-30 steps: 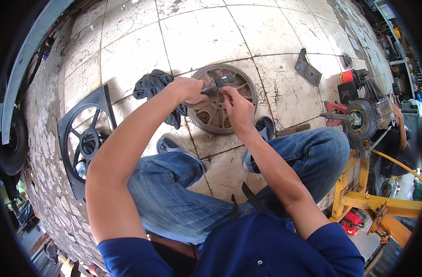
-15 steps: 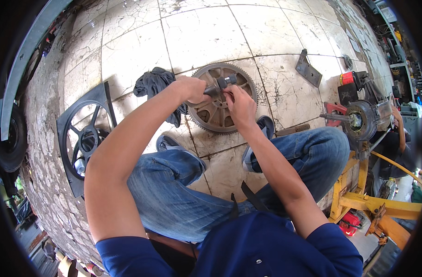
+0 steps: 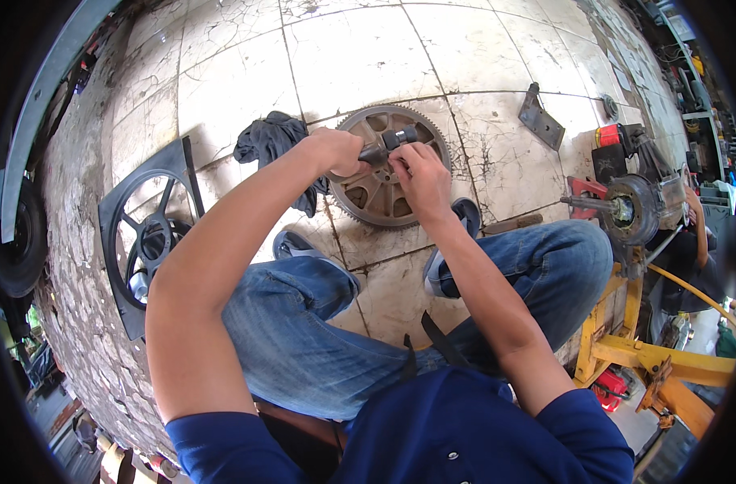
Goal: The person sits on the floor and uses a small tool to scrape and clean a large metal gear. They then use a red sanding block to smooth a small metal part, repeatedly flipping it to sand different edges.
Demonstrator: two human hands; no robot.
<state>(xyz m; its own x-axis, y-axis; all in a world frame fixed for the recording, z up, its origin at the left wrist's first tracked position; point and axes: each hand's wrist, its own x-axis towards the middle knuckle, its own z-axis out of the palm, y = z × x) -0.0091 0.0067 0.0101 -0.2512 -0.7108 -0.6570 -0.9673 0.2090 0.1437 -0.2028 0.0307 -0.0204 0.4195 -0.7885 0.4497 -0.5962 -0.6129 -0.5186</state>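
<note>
- The left hand (image 3: 344, 153) looks clenched around the near end of a dark cylindrical metal piece (image 3: 376, 153).
- The right hand (image 3: 420, 171) has its fingers bunched against that piece; whether they pinch something smaller there, I cannot tell.
- The step in hand appears to be fine fingertip work on the piece, and the next move probably calls for a firm left grip with small, careful right-hand motions.
- The piece sits between the hands, above a spoked, toothed wheel (image 3: 378, 200) lying on the tiled floor (image 3: 360, 56); whether piece and wheel touch is unclear.
- Its long axis runs from the left fist rightward and slightly away from the person, its black end (image 3: 400, 138) pointing out just beyond the right fingertips.
- A dark cloth (image 3: 267, 139) lies left of the left hand.
</note>
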